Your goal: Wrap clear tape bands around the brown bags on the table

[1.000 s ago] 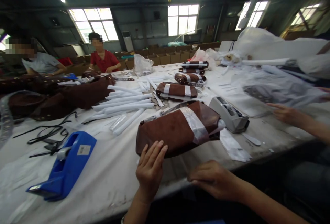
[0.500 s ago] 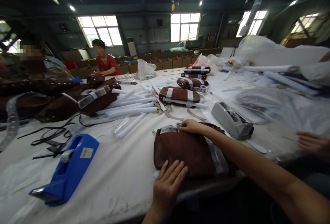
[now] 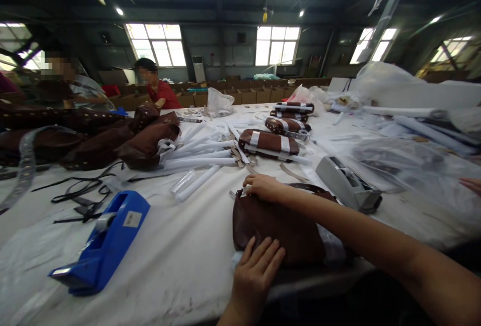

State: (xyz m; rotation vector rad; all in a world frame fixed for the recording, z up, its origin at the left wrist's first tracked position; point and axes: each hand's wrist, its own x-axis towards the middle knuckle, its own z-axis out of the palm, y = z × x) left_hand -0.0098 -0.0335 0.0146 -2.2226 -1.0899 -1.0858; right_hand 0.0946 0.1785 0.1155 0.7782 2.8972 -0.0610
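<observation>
A folded brown leather bag [image 3: 278, 226] lies near the front edge of the white table [image 3: 180, 256], a clear plastic band round its right end. My left hand [image 3: 257, 271] rests flat on the bag's near left corner, fingers stretched out. My right hand [image 3: 263, 187] reaches over the bag, fingers curled on its far top edge beside a crumpled bit of clear plastic.
A blue tape dispenser [image 3: 103, 243] sits front left, a grey one [image 3: 347, 184] to the right of the bag. White paper rolls [image 3: 203, 158], wrapped brown bags [image 3: 268, 141] and unwrapped brown bags [image 3: 143, 145] lie farther back. Two people sit at the far left; another person's fingers [image 3: 469, 184] show at right.
My right hand has slid a little left along the bag's far edge. My left hand stays flat on the near corner. The other person's hand at right has drawn back toward the frame edge.
</observation>
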